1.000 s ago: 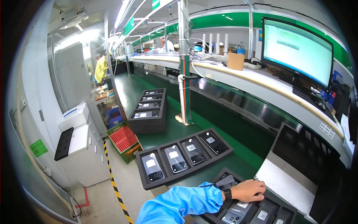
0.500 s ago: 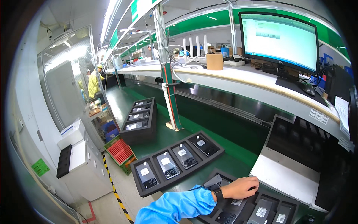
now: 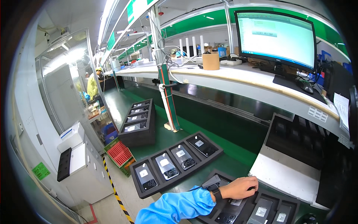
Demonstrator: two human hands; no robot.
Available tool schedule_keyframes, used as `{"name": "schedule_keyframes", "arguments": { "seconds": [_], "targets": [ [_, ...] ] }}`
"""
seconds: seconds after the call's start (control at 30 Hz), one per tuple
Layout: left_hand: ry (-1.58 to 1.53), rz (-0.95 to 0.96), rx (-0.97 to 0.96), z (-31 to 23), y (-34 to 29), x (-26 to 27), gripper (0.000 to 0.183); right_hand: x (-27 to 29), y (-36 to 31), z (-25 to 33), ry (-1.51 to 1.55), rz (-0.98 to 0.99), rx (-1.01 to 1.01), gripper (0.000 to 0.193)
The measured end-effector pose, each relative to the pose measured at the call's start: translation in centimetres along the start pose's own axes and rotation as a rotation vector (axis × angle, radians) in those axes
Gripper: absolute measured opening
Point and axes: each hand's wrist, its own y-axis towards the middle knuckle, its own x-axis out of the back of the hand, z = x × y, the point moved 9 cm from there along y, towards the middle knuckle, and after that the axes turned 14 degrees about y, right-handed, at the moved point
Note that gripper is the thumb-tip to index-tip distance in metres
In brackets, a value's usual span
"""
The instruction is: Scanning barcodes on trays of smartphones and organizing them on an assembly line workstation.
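Observation:
My left hand (image 3: 241,188), in a blue sleeve with a dark band at the wrist, reaches over the nearest black foam tray (image 3: 257,199). Its fingers are curled down at the tray's far side; their tips are hidden, and what they grip does not show. Under and beside the hand lie smartphones in the slots: one partly covered by the hand (image 3: 228,215), a grey one (image 3: 261,212) and another (image 3: 281,216) to its right. A small grey device (image 3: 211,182) sits on my wrist with a cable. My right hand is out of view.
A second foam tray (image 3: 179,178) with several phones lies left on the green bench (image 3: 238,156); a stack of trays (image 3: 138,132) stands beyond. White board (image 3: 287,175) and dark trays (image 3: 294,138) are at right. A shelf with a monitor (image 3: 276,39) runs above; a post (image 3: 167,97) rises mid-bench.
The view has shifted slightly, so the shelf and monitor sit a little further left. My left hand keeps its place and curled pose over the near tray.

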Motion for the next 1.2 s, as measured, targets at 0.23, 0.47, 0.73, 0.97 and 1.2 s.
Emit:
{"name": "schedule_keyframes", "arguments": {
  "seconds": [0.23, 0.47, 0.73, 0.97, 1.2],
  "targets": [
    [0.007, 0.004, 0.014, 0.2, 0.1, 0.1, 0.016, -0.6, -1.3, 1.6, -0.012, -0.003, -0.078, 0.038],
    [0.021, 0.000, 0.016, 0.2, 0.1, 0.2, 0.016, -0.4, -0.5, 0.8, 0.040, 0.002, -0.042, 0.038],
    [0.003, 0.000, 0.022, 0.0, 0.1, 0.3, 0.016, 0.1, 0.1, 0.0, 0.013, -0.024, -0.012, 0.034],
    [0.015, 0.005, 0.030, 0.1, 0.0, 0.2, 0.015, -0.2, 0.3, -0.1, 0.027, 0.016, 0.028, 0.037],
    [0.017, -0.007, 0.012, 0.0, 0.0, 0.4, 0.016, 0.1, 0.2, -0.4, 0.029, -0.028, -0.024, 0.037]
  ]
}}
